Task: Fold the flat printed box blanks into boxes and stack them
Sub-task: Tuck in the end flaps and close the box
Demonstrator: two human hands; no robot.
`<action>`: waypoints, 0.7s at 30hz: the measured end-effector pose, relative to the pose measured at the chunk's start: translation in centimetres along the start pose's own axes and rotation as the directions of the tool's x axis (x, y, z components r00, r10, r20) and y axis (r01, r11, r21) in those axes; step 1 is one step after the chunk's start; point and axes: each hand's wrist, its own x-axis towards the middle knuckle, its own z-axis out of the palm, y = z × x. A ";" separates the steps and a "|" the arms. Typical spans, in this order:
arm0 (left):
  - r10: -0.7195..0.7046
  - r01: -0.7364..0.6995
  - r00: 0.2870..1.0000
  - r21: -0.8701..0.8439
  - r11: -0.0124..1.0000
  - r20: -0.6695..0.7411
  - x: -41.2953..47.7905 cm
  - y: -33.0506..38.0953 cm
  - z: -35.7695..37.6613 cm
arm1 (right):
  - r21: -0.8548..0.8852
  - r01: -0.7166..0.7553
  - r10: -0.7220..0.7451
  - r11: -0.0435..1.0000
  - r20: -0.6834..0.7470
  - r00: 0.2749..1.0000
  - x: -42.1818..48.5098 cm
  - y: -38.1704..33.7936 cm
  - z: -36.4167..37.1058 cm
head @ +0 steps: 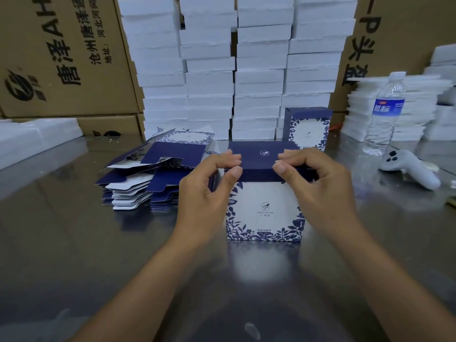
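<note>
**Both hands on the lid**

Mid-counter, the printed box stands upright with its navy lid folded over the top. The left hand pinches the lid's front edge at one corner, and the right hand pinches the other. Both hands cover the side walls, and the small print is too fine to read. The pile of flat blanks lies just left, mostly edges showing. Toward the far edge stands a finished box, its base hidden.
</note>
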 end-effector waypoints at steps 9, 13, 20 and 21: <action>-0.016 0.017 1.000 -0.049 0.999 0.025 0.0 -0.5 -0.5 | 0.018 -0.042 0.043 0.999 -0.101 0.994 -1.0 0.3 -0.6; -0.017 0.020 0.999 -0.049 0.999 0.046 -0.1 -0.7 -0.7 | 0.040 -0.042 0.047 0.998 -0.111 0.993 -0.8 0.6 -0.3; -0.027 0.029 0.999 -0.061 0.998 0.040 -0.4 -0.7 -0.6 | 0.216 -0.102 0.126 0.971 -0.101 0.987 -0.9 1.8 -0.3; -0.023 0.025 0.999 -0.064 0.998 0.041 -0.4 -0.8 -0.6 | 0.273 -0.126 0.157 0.954 -0.092 0.983 -0.9 2.0 -0.2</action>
